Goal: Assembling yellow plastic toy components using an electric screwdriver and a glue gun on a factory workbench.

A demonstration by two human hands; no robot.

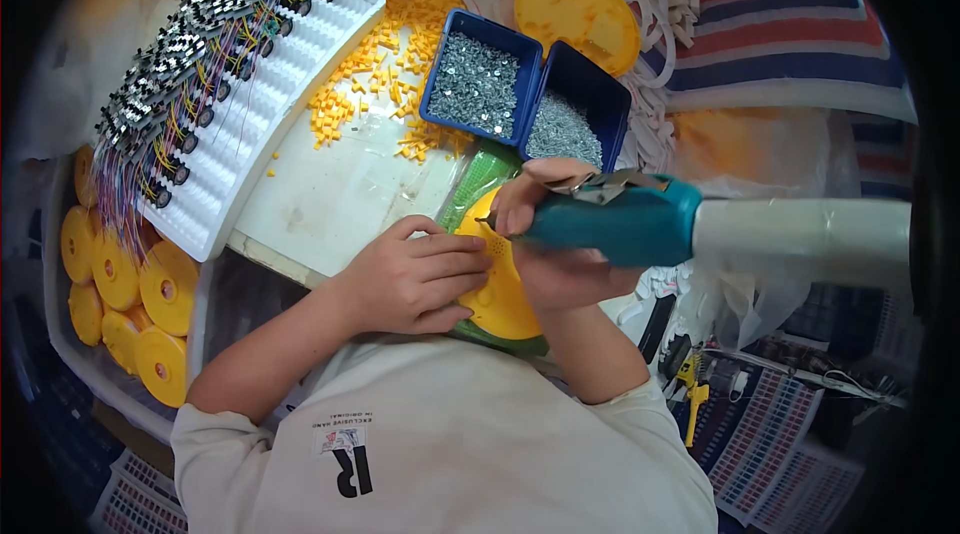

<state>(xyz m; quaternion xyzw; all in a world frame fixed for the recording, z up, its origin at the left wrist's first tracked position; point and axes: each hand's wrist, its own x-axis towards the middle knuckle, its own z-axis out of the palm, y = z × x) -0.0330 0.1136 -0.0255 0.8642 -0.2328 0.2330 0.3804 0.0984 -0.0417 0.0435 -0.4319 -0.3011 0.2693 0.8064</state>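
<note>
My right hand is wrapped around a teal electric screwdriver, which lies nearly level with its tip pointing left. The bit ends just above a round yellow plastic cover in front of my chest. Resting on the cover's left side is my left hand, its fingers stretched out flat, their ends close to the bit. Under the cover lies a green mat, partly showing. Any screw at the bit's tip is too small to make out.
Two joined blue bins of small metal screws stand beyond my hands. Small yellow parts are heaped left of them. A white ribbed tray carries wired components. Several yellow discs fill a container at left. A yellow lid lies behind.
</note>
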